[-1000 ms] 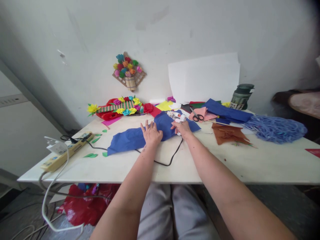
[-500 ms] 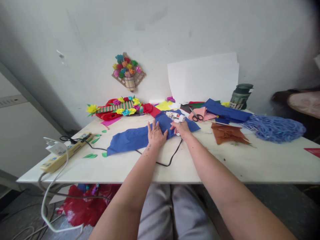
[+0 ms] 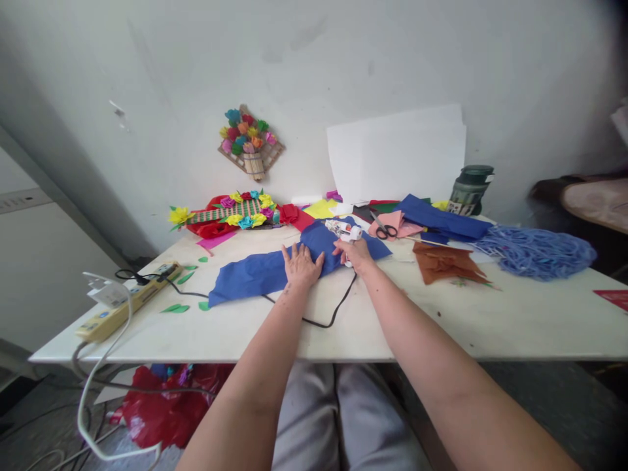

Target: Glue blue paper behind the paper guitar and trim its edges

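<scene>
A long strip of blue cloth or crepe paper (image 3: 250, 275) lies across the middle of the table. My left hand (image 3: 301, 267) rests flat on it with the fingers spread. Just to the right, my right hand (image 3: 356, 254) is wrapped round the handle of a white glue gun (image 3: 343, 230), whose nozzle points left over the blue strip. Its black cord (image 3: 324, 324) runs from the handle under the strip toward the power strip. The nozzle tip is too small to show whether glue comes out.
At left stands a yellow power strip (image 3: 112, 314) with a white charger plugged in, near green paper leaves (image 3: 185, 278). Behind lies a flower-decorated woven panel (image 3: 226, 210). To the right are scissors (image 3: 386, 230), brown paper (image 3: 446, 263), blue yarn (image 3: 544, 254) and a green jar (image 3: 470, 190).
My left hand has slid very slightly left on the blue strip. The right hand and glue gun look nearly unmoved; the whole view has shifted a little.
</scene>
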Available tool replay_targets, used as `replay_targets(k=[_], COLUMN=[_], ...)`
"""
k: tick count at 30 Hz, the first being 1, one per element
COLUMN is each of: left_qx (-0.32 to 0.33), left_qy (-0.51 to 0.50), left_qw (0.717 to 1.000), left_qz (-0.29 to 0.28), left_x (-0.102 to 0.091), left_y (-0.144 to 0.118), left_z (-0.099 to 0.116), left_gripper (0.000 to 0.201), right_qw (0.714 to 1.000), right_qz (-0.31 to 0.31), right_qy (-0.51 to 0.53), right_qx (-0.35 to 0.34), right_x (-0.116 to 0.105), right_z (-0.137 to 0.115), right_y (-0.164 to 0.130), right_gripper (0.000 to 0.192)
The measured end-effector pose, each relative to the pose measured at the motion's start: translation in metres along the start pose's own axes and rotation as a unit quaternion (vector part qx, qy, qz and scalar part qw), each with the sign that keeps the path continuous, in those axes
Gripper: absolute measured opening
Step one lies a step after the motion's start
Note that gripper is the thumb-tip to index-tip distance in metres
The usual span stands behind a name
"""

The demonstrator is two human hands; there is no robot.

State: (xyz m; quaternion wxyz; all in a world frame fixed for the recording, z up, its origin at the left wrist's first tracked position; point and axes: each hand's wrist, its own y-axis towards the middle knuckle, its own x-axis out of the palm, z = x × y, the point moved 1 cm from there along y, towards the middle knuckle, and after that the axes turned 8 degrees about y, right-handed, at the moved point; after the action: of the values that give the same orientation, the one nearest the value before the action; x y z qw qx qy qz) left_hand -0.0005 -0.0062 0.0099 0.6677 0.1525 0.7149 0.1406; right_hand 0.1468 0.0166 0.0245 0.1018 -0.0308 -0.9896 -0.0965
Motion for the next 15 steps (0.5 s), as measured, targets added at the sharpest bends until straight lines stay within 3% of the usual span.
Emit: replay_targets(k=[5,11,13,15], left_qx=[-0.022,-0.024,-0.037,-0.071], left_qy=[-0.012,-0.046,-0.062,-0.082], left_qw=[1.000,0.998,0.997,0.992], left_qz=[0.010,-0.034,-0.007,0.061], left_x=[0.002,0.004,-0.001,-0.008], left_y=[0.001,0.005,0.006,0.008], left_z=[-0.002,-0.003,-0.005,-0.011], left_gripper=[0.073,0.070,0.062,0.052], right_qw=[1.000,1.000,1.000,0.999], right_qz=[0.001,0.014,0.023,0.027], right_qy=[0.010,0.014,0.018,0.023], right_qx=[-0.001,-0.003,-0.007,-0.009], right_x=[-0.001,-0.002,-0.003,-0.003], right_z=[-0.002,-0.003,-0.004,-0.004], right_y=[-0.001,0.000,0.001,0.001], right_gripper=[0.011,0.011,0.010,0.010])
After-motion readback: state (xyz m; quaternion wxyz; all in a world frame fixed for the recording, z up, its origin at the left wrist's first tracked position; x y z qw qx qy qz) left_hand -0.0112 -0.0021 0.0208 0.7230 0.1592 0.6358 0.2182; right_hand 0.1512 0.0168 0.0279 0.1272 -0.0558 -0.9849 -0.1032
